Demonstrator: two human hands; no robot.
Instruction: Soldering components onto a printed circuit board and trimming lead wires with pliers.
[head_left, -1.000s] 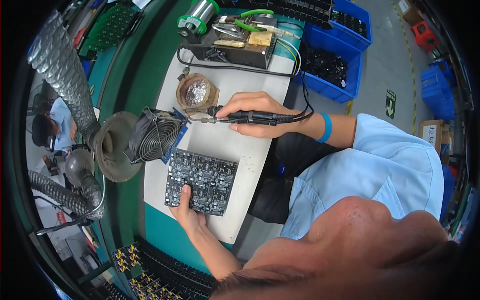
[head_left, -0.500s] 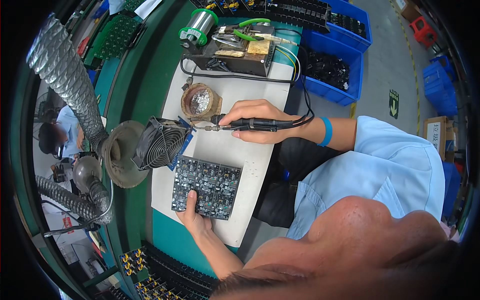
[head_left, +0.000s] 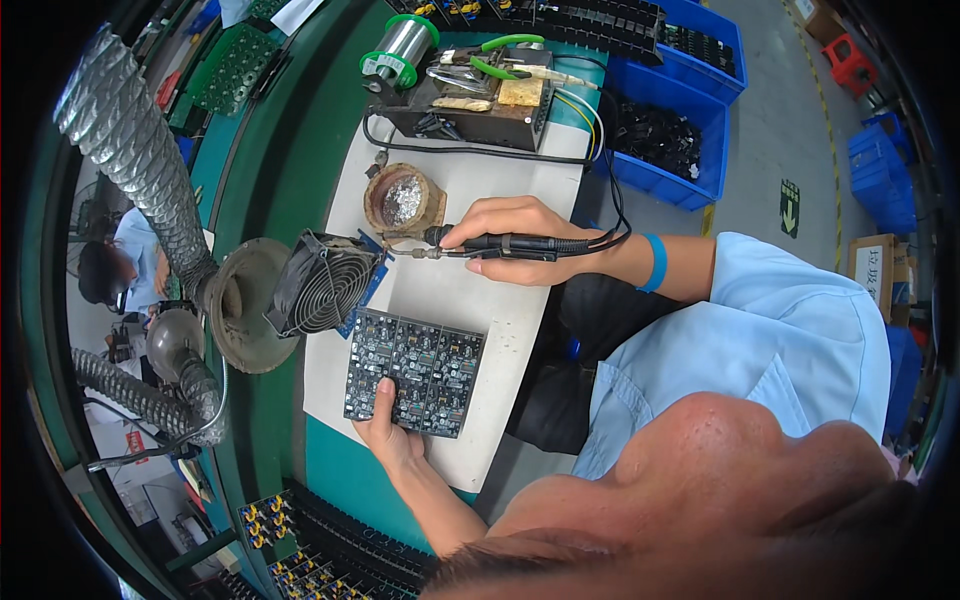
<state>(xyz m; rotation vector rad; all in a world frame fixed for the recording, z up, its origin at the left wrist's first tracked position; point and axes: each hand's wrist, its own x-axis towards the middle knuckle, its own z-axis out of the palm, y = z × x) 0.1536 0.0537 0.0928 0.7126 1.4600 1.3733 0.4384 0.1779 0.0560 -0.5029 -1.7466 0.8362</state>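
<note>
My right hand (head_left: 520, 228) is closed round the black handle of a soldering iron (head_left: 510, 247), whose cables trail back past my wrist. Its metal front end lies beside the rim of a round brown pot (head_left: 432, 208) holding silvery scraps. My left hand (head_left: 385, 432) grips a dark circuit board panel (head_left: 425, 365) by its near edge, thumb on top and the other fingers mostly hidden beneath. Rows of small components cover the panel's face. The iron's front end is apart from the panel.
A black fan (head_left: 325, 290) stands beside the panel, near a fume extraction hood (head_left: 245, 310). Beyond the pot are a soldering station (head_left: 470, 122) with green-handled pliers (head_left: 495, 68) and a solder wire spool (head_left: 405, 45). Blue bins (head_left: 665, 190) hold black parts. Another person (head_left: 135, 255) is at far left.
</note>
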